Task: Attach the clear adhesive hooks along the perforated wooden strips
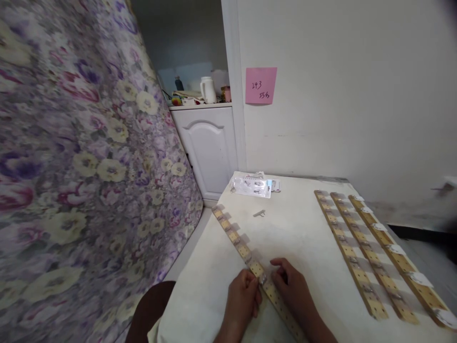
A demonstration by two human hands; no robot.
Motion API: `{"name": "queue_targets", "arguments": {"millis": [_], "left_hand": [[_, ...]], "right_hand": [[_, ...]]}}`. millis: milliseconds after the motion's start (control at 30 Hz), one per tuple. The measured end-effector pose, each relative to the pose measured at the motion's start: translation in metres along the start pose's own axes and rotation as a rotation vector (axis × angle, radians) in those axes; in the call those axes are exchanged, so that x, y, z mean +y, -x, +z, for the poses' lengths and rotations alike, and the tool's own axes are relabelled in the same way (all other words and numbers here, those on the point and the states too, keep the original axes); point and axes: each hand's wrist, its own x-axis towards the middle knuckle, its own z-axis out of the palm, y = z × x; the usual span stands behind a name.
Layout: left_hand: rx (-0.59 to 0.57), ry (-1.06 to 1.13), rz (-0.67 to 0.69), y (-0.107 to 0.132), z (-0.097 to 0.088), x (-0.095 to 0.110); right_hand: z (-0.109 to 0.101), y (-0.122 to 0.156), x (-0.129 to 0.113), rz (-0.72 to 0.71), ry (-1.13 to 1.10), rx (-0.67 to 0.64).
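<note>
A long perforated wooden strip (pixel 238 240) with small metal clips lies diagonally on the white table (pixel 296 238). My left hand (pixel 243 296) pinches the strip's near part from the left, fingers curled against a metal clip (pixel 263 279). My right hand (pixel 293 286) rests on the strip from the right, fingers bent and touching the same spot. A loose metal clip (pixel 259 214) lies farther back on the table.
Three more perforated wooden strips (pixel 360 247) lie side by side at the table's right. A clear plastic packet of parts (pixel 252 186) sits at the far edge. A floral mattress (pixel 82 157) leans at left. A pink sticky note (pixel 260 85) hangs on the wall.
</note>
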Motion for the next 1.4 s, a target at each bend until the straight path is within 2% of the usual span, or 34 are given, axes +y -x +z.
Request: {"name": "queue_targets", "arguments": {"millis": [433, 833, 1400], "left_hand": [[0.0, -0.013, -0.024, 0.005, 0.001, 0.009], [0.006, -0.032, 0.004, 0.003, 0.002, 0.005], [0.024, -0.049, -0.002, 0.003, 0.003, 0.008]], "right_hand": [[-0.004, 0.004, -0.009, -0.015, -0.009, 0.01], [-0.002, 0.002, -0.004, -0.014, 0.003, 0.027], [0.003, -0.003, 0.006, 0.005, 0.043, -0.019]]}}
